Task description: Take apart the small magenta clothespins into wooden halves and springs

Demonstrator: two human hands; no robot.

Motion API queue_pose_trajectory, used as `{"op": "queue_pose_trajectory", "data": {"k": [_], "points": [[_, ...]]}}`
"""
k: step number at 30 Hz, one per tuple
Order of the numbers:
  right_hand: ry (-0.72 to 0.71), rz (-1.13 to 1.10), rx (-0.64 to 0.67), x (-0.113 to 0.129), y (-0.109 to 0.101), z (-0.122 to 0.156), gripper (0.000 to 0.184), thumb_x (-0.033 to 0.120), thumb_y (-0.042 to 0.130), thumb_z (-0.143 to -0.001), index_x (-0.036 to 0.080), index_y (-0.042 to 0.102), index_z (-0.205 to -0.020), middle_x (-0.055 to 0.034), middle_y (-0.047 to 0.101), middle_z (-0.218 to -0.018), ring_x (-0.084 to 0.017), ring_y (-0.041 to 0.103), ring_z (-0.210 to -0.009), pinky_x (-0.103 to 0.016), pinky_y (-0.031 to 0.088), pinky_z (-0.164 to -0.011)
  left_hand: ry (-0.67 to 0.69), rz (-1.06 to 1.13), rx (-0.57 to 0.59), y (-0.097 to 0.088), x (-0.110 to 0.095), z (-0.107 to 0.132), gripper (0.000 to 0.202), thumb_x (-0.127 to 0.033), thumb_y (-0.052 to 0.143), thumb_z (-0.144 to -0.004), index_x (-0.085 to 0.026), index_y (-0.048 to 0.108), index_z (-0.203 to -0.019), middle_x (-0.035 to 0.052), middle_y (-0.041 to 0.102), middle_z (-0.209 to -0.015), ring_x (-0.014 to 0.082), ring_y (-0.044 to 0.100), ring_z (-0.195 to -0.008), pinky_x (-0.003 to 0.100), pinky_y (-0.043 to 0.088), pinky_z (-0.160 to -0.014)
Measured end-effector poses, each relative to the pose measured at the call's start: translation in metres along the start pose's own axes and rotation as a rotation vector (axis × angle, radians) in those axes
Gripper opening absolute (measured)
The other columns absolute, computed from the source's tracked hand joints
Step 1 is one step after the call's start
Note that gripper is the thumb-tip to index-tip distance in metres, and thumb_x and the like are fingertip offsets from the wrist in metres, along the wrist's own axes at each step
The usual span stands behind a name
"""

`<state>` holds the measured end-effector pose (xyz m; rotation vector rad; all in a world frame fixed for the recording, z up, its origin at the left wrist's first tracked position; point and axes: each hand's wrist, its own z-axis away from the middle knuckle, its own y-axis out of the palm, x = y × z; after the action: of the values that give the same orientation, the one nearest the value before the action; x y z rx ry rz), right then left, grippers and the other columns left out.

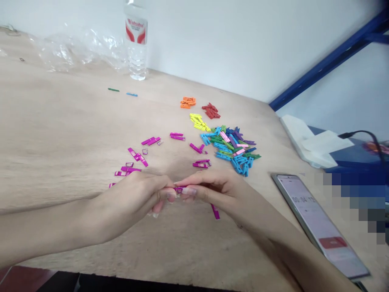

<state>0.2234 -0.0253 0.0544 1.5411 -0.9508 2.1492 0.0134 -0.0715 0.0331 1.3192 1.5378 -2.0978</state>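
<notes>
My left hand [142, 198] and my right hand [212, 190] meet fingertip to fingertip low over the wooden table [60, 121]. Both pinch one small magenta clothespin [179, 189] between them. A second magenta clip [215, 211] pokes out below my right hand. Loose magenta clips and clip halves [138, 156] lie scattered just beyond my hands. Farther back lies a mixed pile of blue, green, purple and pink clips [234, 148], with small yellow [199, 121], orange [187, 102] and red [211, 110] groups behind it.
A phone [319, 221] with a lit timer screen lies at the right. A water bottle [135, 40] and crumpled clear plastic [75, 48] stand at the back. White folded paper [313, 144], a black cable and a blue shelf frame [331, 59] are at the far right.
</notes>
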Motion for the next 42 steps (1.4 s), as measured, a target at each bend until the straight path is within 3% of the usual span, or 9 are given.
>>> {"op": "queue_pose_trajectory", "data": {"k": [7,10,17,22,29,42], "points": [[0.049,-0.056,-0.046,-0.004,0.006,-0.006,0.015,0.027,0.059,-0.086,0.018,0.07,-0.081,0.0013,0.067,-0.072,-0.008,0.059,-0.062,-0.017,0.049,-0.059,0.033,-0.003,-0.042,0.002,0.002,-0.002,0.032,-0.021,0.038,-0.095,-0.015,0.05,-0.065,-0.0038,0.048,-0.063,0.0077,0.044,-0.056,0.02,0.033,-0.053],[0.06,-0.056,-0.055,-0.005,0.009,-0.007,0.016,0.026,0.058,-0.086,0.017,0.068,-0.08,0.0018,0.064,-0.069,-0.006,0.055,-0.055,-0.015,0.045,-0.049,0.041,0.008,-0.046,0.004,0.004,0.0,0.031,-0.02,0.037,-0.095,-0.016,0.051,-0.067,-0.0032,0.05,-0.064,0.0085,0.045,-0.056,0.02,0.034,-0.054],[0.059,0.017,-0.074,-0.004,0.009,-0.007,0.016,0.026,0.057,-0.087,0.017,0.066,-0.078,0.0028,0.061,-0.065,-0.005,0.048,-0.049,-0.015,0.039,-0.042,0.061,-0.017,-0.057,0.006,0.007,0.0,0.03,-0.02,0.038,-0.094,-0.016,0.054,-0.069,-0.0024,0.051,-0.064,0.0093,0.046,-0.056,0.02,0.035,-0.053],[0.054,-0.027,-0.079,-0.003,0.011,-0.008,0.014,0.023,0.058,-0.086,0.016,0.064,-0.075,0.0038,0.061,-0.065,-0.005,0.053,-0.054,-0.016,0.045,-0.054,0.012,-0.029,-0.046,0.004,0.002,-0.001,0.029,-0.019,0.04,-0.093,-0.015,0.056,-0.068,-0.0024,0.053,-0.062,0.0087,0.047,-0.054,0.019,0.035,-0.051],[0.11,-0.233,-0.001,-0.008,0.007,-0.01,0.019,0.033,0.058,-0.086,0.015,0.063,-0.081,0.0,0.065,-0.074,-0.008,0.06,-0.065,-0.021,0.05,-0.066,0.04,0.069,-0.061,0.001,0.001,-0.004,0.028,-0.016,0.037,-0.093,-0.017,0.059,-0.076,-0.0031,0.054,-0.064,0.0076,0.05,-0.055,0.016,0.039,-0.052],[0.063,-0.364,0.021,-0.009,0.006,-0.007,0.012,0.025,0.06,-0.085,0.016,0.066,-0.09,-0.0012,0.067,-0.078,-0.009,0.062,-0.072,-0.023,0.051,-0.071,0.048,0.155,-0.062,-0.002,0.003,0.0,0.029,-0.016,0.032,-0.095,-0.018,0.061,-0.089,-0.0019,0.057,-0.069,0.008,0.053,-0.057,0.016,0.042,-0.053]]}}
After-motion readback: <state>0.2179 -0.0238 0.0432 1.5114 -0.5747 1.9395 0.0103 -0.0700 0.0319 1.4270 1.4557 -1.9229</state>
